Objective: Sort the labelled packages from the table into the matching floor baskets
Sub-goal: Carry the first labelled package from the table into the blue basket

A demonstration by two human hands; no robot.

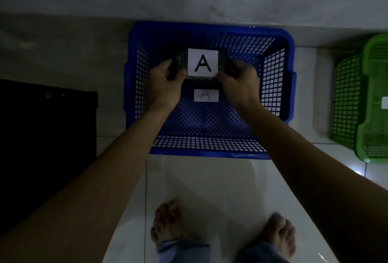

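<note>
A dark wrapped package (182,61) with a white label reading "A" is held over the blue mesh basket (279,86). My left hand (165,83) grips its left end and my right hand (239,83) grips its right end. Inside the basket, on the bottom just below the package, lies a small white card (206,95) marked "A". The basket stands on the white tiled floor against the wall. Whether the package touches the basket floor cannot be told.
A green mesh basket (346,103) stands on the floor at the right edge, with a white card partly cut off. A dark black object (46,128) fills the left side. My bare feet (168,222) stand on the tiles in front of the blue basket.
</note>
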